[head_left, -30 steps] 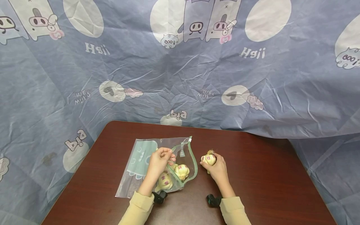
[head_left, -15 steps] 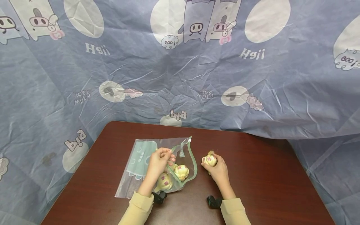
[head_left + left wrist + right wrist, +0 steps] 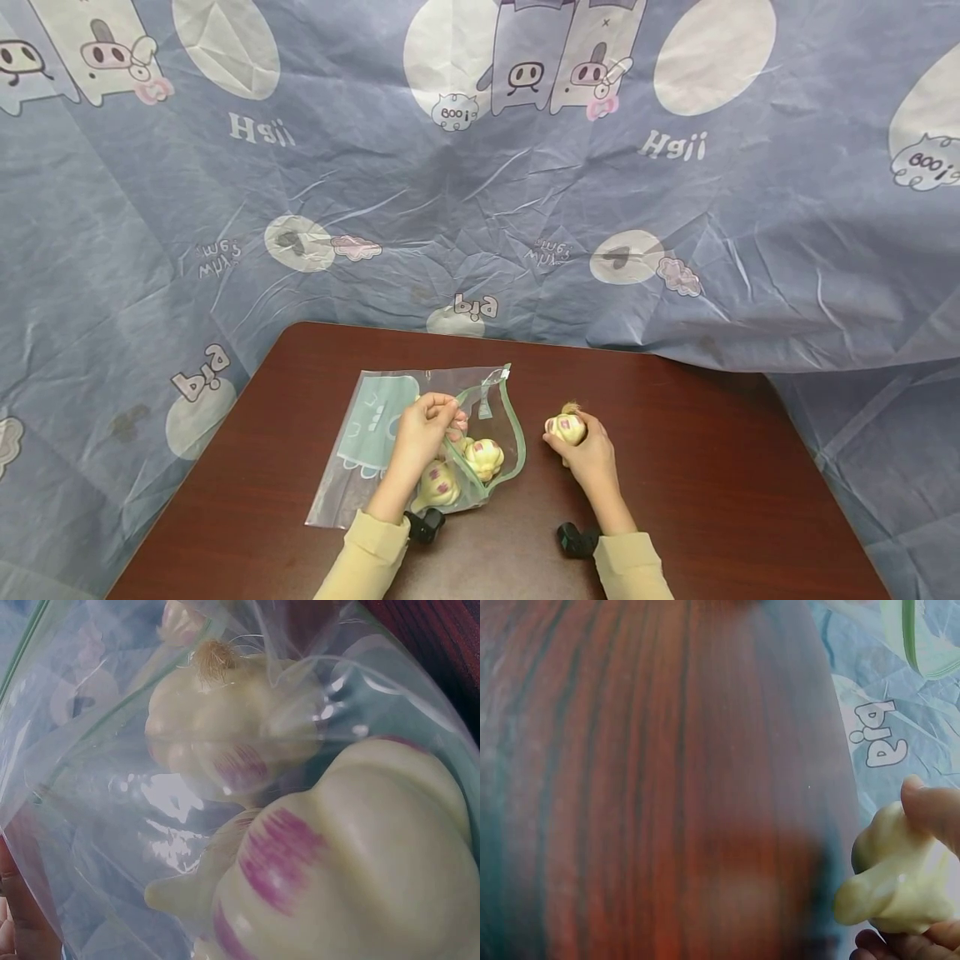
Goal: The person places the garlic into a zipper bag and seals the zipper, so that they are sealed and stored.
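A clear slider zip bag [image 3: 341, 492] with a green-edged mouth and a mint-green printed panel lies on the table, its mouth spread toward the right. My left hand [image 3: 422, 432] pinches the near edge of that mouth. Inside are several garlic bulbs with purple patches: one garlic bulb [image 3: 484, 459] shows through the opening, another garlic bulb [image 3: 352, 862] fills much of the left wrist view. To the right of the bag, my right hand [image 3: 592, 457] grips a garlic bulb [image 3: 565, 427] between thumb and fingers, its root tuft facing away from me. The stem end of this held bulb appears in the right wrist view.
The dark red-brown wooden table [image 3: 712, 467] extends to both sides of the bag. A blue printed cloth [image 3: 480, 208] hangs behind the table and along its sides. Black wrist devices, such as the right wrist camera [image 3: 576, 540], sit below the hands.
My right hand has shifted slightly to the right with the garlic bulb in its grip. My left hand and the bag stay almost where they were.
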A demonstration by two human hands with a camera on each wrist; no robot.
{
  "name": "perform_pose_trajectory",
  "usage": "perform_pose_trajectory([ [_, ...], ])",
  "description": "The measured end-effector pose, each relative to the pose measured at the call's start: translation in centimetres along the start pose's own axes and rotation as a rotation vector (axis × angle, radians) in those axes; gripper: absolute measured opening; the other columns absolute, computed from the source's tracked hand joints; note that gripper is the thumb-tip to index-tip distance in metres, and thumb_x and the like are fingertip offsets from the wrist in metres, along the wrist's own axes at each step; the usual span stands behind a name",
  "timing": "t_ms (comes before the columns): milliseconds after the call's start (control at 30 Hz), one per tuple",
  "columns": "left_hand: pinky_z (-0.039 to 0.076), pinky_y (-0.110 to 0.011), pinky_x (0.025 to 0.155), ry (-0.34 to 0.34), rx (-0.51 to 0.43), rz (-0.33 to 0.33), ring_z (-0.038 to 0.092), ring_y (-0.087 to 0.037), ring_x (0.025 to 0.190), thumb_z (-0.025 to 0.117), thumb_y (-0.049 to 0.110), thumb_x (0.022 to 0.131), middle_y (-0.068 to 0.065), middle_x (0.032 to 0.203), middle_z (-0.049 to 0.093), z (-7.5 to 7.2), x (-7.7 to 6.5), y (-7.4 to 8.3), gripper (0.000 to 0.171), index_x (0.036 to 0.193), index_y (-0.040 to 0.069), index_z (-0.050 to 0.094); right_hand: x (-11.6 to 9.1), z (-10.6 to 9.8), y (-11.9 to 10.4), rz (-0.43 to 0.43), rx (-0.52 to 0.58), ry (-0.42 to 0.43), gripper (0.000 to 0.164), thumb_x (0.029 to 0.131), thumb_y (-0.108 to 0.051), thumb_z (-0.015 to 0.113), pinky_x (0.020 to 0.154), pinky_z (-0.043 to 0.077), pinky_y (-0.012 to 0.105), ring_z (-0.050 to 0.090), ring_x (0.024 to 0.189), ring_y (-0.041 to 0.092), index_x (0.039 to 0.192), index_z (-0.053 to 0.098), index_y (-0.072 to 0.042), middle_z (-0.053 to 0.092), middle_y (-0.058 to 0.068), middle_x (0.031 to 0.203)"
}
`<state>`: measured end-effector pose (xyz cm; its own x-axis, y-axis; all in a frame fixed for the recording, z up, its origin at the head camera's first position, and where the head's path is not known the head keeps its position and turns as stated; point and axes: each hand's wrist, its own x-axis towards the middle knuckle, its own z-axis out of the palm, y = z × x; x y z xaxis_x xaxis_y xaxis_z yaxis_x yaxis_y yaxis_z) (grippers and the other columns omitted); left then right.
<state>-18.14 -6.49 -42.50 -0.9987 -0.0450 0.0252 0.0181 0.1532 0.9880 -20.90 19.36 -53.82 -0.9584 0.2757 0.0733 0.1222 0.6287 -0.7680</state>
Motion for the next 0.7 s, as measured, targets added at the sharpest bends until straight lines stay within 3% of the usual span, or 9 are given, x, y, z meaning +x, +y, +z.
perform_pose_trajectory([
  [233, 0.059, -0.032, 0.062, -0.003, -0.006, -0.012, 0.073, -0.03, 0.071, 0.058, 0.005, 0.098, -0.028, 0.091, 0.072, -0.1, 0.1, 0.0, 0.018, 0.103, -0.012, 0.062, 0.1, -0.8, -0.3, 0.02, -0.021, 0.004, 0.076, 0.076, -0.034, 0.083, 0.092, 0.047, 0.053, 0.057, 0.113, 0.042, 0.135, 0.051, 0.002, 0.057, 0.028, 0.128],
  [467, 0.059, -0.031, 0.062, -0.007, -0.014, -0.002, 0.07, -0.046, 0.081, 0.058, 0.005, 0.098, -0.029, 0.092, 0.072, -0.1, 0.0, 0.1, 0.018, 0.104, -0.012, 0.062, 0.0, -1.8, -1.4, -0.005, 0.003, 0.03, 0.077, 0.076, -0.033, 0.084, 0.091, 0.047, 0.052, 0.057, 0.112, 0.04, 0.136, 0.051, 0.001, 0.056, 0.026, 0.129],
  [567, 0.059, -0.033, 0.063, -0.005, -0.012, -0.01, 0.072, -0.039, 0.076, 0.058, 0.005, 0.098, -0.028, 0.092, 0.072, 0.0, 0.1, 0.0, 0.018, 0.104, -0.012, 0.062, -0.2, -2.3, -2.2, -0.019, 0.01, 0.028, 0.079, 0.076, -0.034, 0.084, 0.088, 0.048, 0.049, 0.059, 0.109, 0.037, 0.138, 0.05, 0.0, 0.057, 0.025, 0.128],
  [700, 0.059, -0.03, 0.061, 0.001, -0.018, -0.023, 0.073, -0.032, 0.075, 0.06, 0.01, 0.098, -0.021, 0.089, 0.074, 0.2, 1.1, -2.0, 0.018, 0.104, -0.007, 0.064, -0.4, -3.0, -3.5, -0.037, 0.033, 0.03, 0.079, 0.075, -0.033, 0.085, 0.087, 0.051, 0.045, 0.062, 0.106, 0.034, 0.138, 0.049, 0.001, 0.057, 0.023, 0.126],
])
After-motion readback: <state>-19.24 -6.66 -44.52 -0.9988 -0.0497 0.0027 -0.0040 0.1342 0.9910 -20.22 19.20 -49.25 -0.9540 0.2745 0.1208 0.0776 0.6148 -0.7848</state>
